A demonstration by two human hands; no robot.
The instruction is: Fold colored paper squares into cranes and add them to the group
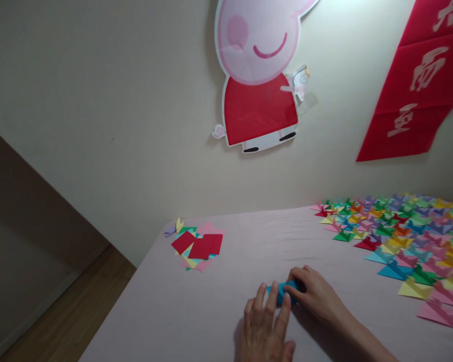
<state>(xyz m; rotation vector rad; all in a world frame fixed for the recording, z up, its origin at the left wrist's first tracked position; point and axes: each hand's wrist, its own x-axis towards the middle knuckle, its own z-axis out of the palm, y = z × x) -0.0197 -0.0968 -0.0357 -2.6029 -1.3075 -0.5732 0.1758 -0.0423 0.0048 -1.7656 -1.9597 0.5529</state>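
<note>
A small piece of blue paper point(284, 291) lies on the pink table point(181, 311) near the front edge. My left hand point(266, 324) rests flat on the table with its fingertips pressing the paper's near side. From the right, my right hand point(317, 294) has its fingers curled and pinched on the paper's far right end. Most of the paper is hidden under the two hands.
A loose stack of coloured paper squares point(198, 245), red on top, lies at the table's far left. Several folded paper cranes point(403, 241) in many colours cover the right side. Behind on the wall hang a cartoon pig cut-out point(260, 80) and a red banner point(419, 80).
</note>
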